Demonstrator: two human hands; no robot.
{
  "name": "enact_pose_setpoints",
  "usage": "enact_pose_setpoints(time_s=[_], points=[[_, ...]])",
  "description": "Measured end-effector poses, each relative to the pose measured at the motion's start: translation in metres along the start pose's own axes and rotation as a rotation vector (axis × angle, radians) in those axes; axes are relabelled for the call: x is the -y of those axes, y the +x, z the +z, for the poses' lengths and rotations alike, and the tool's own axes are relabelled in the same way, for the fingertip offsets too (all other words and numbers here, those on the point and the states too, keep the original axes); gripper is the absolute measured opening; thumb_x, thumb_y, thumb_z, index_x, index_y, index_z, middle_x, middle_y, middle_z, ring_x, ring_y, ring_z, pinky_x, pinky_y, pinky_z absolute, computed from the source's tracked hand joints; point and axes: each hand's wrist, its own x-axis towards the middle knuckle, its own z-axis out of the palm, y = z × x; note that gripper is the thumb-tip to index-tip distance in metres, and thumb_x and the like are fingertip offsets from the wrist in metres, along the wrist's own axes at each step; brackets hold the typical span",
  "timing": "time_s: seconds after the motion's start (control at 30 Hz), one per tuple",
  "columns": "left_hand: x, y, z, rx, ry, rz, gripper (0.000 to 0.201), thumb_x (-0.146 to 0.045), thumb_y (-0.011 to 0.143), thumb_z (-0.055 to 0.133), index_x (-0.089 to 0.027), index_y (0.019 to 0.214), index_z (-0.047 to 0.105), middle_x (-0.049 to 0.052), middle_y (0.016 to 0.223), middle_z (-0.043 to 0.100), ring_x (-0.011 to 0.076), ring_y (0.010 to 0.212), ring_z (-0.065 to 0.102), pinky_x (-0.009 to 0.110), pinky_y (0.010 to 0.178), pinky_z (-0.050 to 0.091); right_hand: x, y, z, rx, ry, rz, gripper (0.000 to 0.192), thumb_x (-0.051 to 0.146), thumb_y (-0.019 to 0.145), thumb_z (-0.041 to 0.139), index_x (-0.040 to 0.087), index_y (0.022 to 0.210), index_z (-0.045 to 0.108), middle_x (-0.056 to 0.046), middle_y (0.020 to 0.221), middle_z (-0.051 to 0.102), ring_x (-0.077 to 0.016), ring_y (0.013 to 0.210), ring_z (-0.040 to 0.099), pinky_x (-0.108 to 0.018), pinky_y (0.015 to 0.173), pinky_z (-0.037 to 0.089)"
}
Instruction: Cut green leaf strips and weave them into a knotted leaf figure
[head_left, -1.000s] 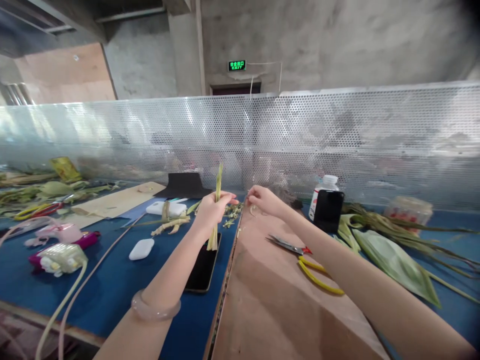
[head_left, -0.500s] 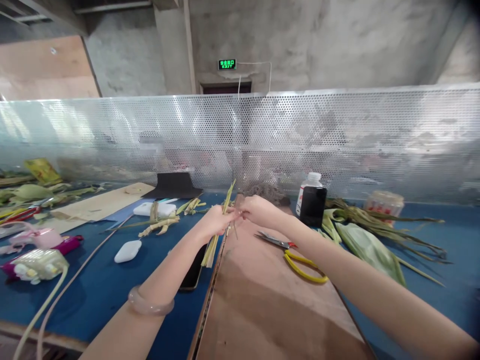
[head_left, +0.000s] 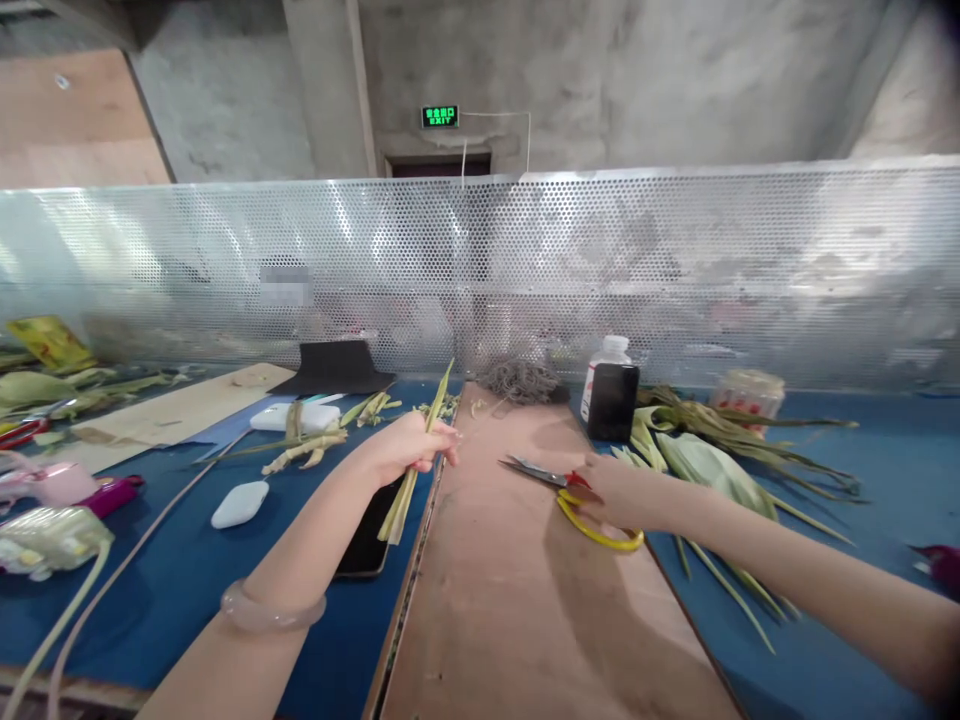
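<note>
A folded strip of pale green corn husk [head_left: 402,502] is pinched upright in my left hand [head_left: 412,445], its tip pointing up and its loose ends hanging toward the blue tabletop. That hand is held over the left edge of the wooden board [head_left: 495,600]. On the board lies a pair of scissors [head_left: 596,530] with yellow handles, blades pointing to the far left. My right hand [head_left: 604,488] has its fingers curled round the upper handle; the fingertips are partly hidden. Beneath my left wrist rests a black phone [head_left: 367,545].
Grey tangled twine [head_left: 519,380] sits at the board's far end. A bottle [head_left: 613,360] with a dark phone leaning on it stands at right, beside green husks [head_left: 709,470]. A white earphone case [head_left: 240,504] lies left. A perforated metal screen [head_left: 375,260] closes the back.
My right hand has left my left hand and moved right and nearer, onto the scissors' handle. My left hand still holds the husk strip. The view has shifted slightly.
</note>
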Motion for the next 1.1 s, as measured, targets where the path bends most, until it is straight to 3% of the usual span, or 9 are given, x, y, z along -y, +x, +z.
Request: enact_pose_setpoints(time_s=[0.1, 0.2, 0.33, 0.53, 0.67, 0.8, 1.1], points=[[-0.001, -0.001, -0.002, 0.062, -0.007, -0.025, 0.015, -0.02, 0.072, 0.067, -0.007, 0.066, 0.064, 0.006, 0.062, 0.059, 0.0013, 0.039, 0.027, 0.021, 0.038, 0.015, -0.01, -0.015, 0.015, 0.023, 0.031, 0.129, 0.017, 0.023, 0.082, 0.053, 0.015, 0.08, 0.068, -0.012, 0.077, 0.066, -0.0237, 0.073, 0.059, -0.031, 0.067, 0.039], [0.0, -0.001, -0.003, 0.073, -0.032, -0.032, 0.01, -0.018, 0.074, 0.063, -0.009, 0.07, 0.063, 0.0, 0.056, 0.049, 0.0026, 0.041, 0.029, 0.021, 0.039, 0.015, -0.014, -0.011, 0.022, 0.019, 0.11, 0.272, 0.02, 0.03, 0.08, 0.055, 0.013, 0.082, 0.065, -0.013, 0.081, 0.065, -0.0215, 0.068, 0.058, -0.028, 0.059, 0.037], [0.0, -0.001, -0.003, 0.048, -0.062, -0.042, 0.009, -0.018, 0.077, 0.06, -0.009, 0.075, 0.061, -0.006, 0.052, 0.033, 0.0029, 0.042, 0.023, 0.021, 0.04, 0.015, -0.019, -0.001, 0.023, 0.003, 0.294, 0.394, 0.023, 0.033, 0.066, 0.068, 0.016, 0.079, 0.061, -0.006, 0.07, 0.062, -0.0157, 0.057, 0.053, -0.024, 0.049, 0.03], [-0.003, -0.002, 0.001, -0.067, -0.089, -0.012, 0.022, -0.026, 0.081, 0.059, -0.015, 0.065, 0.05, -0.009, 0.05, 0.022, 0.0025, 0.041, 0.014, 0.021, 0.039, 0.01, -0.012, 0.002, 0.02, -0.031, 0.699, 0.507, 0.035, 0.049, 0.07, 0.063, 0.018, 0.06, 0.05, -0.001, 0.055, 0.049, -0.0117, 0.049, 0.044, -0.024, 0.045, 0.024], [-0.003, -0.003, 0.003, -0.121, -0.076, 0.009, 0.019, -0.032, 0.085, 0.055, -0.014, 0.077, 0.055, -0.01, 0.049, 0.02, 0.0027, 0.038, 0.012, 0.02, 0.038, 0.01, 0.009, 0.0, 0.012, 0.092, 1.13, 0.462, 0.044, 0.063, 0.078, 0.043, 0.021, 0.066, 0.041, 0.006, 0.052, 0.035, -0.0078, 0.041, 0.033, -0.02, 0.039, 0.023], [-0.002, -0.002, 0.003, -0.135, -0.044, 0.026, 0.018, -0.031, 0.086, 0.054, -0.014, 0.086, 0.059, -0.011, 0.047, 0.02, 0.0028, 0.036, 0.013, 0.019, 0.038, 0.011, 0.029, 0.004, 0.003, 0.234, 1.463, 0.348, 0.046, 0.065, 0.079, 0.043, 0.021, 0.069, 0.038, 0.007, 0.054, 0.032, -0.0072, 0.041, 0.029, -0.017, 0.035, 0.02], [-0.004, -0.004, 0.005, -0.12, 0.041, 0.073, 0.018, -0.034, 0.083, 0.056, -0.017, 0.082, 0.06, -0.009, 0.049, 0.019, 0.0042, 0.038, 0.014, 0.022, 0.04, 0.012, 0.031, 0.043, 0.009, 0.356, 1.753, 0.242, 0.045, 0.063, 0.081, 0.047, 0.019, 0.07, 0.043, 0.007, 0.052, 0.035, -0.0062, 0.04, 0.031, -0.016, 0.034, 0.024]])
